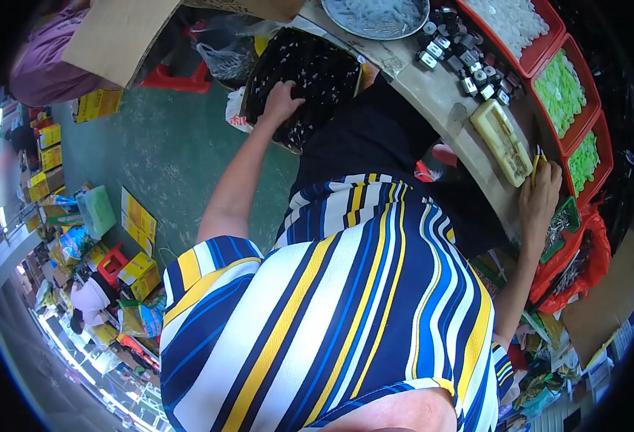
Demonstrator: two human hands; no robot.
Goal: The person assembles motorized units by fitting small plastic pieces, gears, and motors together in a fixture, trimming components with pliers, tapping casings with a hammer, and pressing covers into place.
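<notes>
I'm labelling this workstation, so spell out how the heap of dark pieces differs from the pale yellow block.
Make-up: the heap of dark pieces is many small parts; the pale yellow block looks like one long piece with a recess.
Colour: the heap is mostly black with pale flecks; the block is light with darker marks.
Shared: each has a hand at it, the left hand at the heap, the right hand beside the block.

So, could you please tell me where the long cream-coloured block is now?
In the head view, the cream-coloured block lies on the bench at the right, between the small black-and-white parts and the right hand.
</notes>
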